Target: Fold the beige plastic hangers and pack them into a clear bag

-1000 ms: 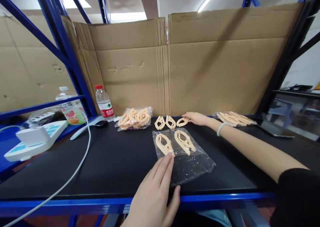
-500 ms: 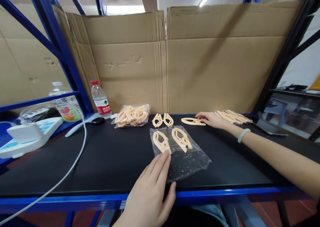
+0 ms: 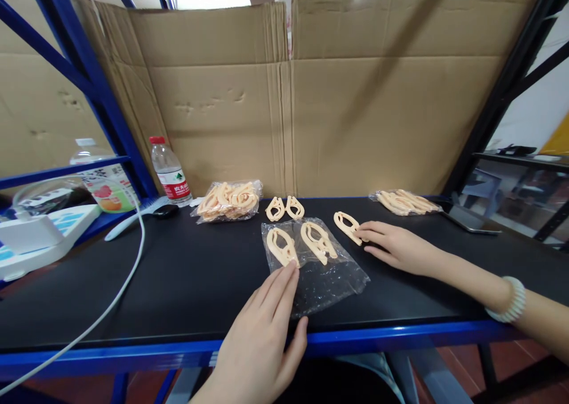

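Note:
A clear plastic bag [image 3: 329,285] lies flat on the black table, with two cream folding hangers [image 3: 318,242] on or in it; I cannot tell which. The fingertips of my left hand [image 3: 267,327] rest at the lower end of the left one, thumb apart. My right hand [image 3: 398,247] touches the lower end of another cream hanger [image 3: 348,226] lying to the right of the bag; its fingers are slightly spread. Behind the bag, two small folded cream hangers [image 3: 285,209] lie side by side.
Bagged cream hangers lie at the back left [image 3: 231,201] and back right [image 3: 406,202]. Further left are a red-capped bottle [image 3: 171,176], a white cable [image 3: 122,282] and a power strip [image 3: 73,223]. Cardboard [image 3: 391,108] stands behind the table [image 3: 178,291].
My right hand has come nearer along with the hanger beneath its fingers, which has turned from lying sideways to slanting. My left hand stays on the bag. The view has shifted slightly.

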{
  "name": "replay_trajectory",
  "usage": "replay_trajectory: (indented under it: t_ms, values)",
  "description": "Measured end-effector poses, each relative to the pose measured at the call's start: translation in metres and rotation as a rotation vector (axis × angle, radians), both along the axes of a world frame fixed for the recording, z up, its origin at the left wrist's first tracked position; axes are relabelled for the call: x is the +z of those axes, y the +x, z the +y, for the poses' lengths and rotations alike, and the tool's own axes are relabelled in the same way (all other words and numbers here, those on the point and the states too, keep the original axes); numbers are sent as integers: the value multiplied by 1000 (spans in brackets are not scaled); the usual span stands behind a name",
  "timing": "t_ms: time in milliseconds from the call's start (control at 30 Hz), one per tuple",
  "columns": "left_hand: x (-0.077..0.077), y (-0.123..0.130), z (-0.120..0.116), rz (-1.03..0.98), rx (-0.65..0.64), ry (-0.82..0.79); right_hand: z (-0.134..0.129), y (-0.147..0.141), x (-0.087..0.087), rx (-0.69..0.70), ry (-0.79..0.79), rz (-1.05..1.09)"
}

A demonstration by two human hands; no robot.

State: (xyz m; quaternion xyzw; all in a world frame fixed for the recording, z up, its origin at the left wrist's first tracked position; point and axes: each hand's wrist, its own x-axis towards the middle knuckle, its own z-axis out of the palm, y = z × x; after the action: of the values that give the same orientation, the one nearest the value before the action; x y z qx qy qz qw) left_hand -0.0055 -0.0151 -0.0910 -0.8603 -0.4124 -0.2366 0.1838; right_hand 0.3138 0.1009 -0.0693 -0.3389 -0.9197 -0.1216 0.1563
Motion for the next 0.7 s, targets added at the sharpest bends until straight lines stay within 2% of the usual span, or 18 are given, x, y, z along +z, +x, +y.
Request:
replay_trajectory:
  t_ms: [233,500,600,700]
  values:
    - [2,2,0,-5,5,-13,-38,-17,1,0,92,-160]
    - [3,2,0,-29,3,-46,-101,-17,3,11,54,-44]
    - [4,3,0,-62,-6,-63,-120,-12,-9,14,84,13]
    - [6,3,-1,-81,-7,-76,-133,-5,-31,20,108,147]
